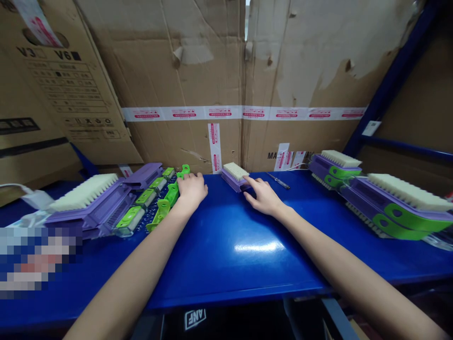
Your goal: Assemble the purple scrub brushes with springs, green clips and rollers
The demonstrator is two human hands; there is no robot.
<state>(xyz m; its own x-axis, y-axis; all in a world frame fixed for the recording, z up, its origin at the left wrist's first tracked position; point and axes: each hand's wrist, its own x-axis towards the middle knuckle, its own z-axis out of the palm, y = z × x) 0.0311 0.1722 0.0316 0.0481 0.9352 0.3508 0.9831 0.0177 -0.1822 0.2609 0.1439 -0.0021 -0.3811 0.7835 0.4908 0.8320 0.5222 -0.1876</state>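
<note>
My right hand lies flat and open on the blue table, fingertips touching the near side of a small purple brush with white bristles. The brush sits near the back of the table, just in front of the cardboard wall, bristles up. Its long axis runs diagonally, from the far left to the near right, and the near-right end points toward my right fingers. Nothing is gripped yet.

My left hand rests palm down on the far end of a row of green clips, fingers loosely curled over them; I cannot tell whether it has 1 pinched or merely covers them.

To do this step well, I judge that the right hand should close on the brush across its short width, thumb on 1 long side and fingers on the other, clear of the bristles, so that it lifts level. The left hand should take only 1 green clip, without dragging its neighbours out of line.

A large brush lies at the left edge beside the clips. Finished brushes with green handles lie stacked at the right. A small screwdriver lies just beyond my right hand, apart from it.
</note>
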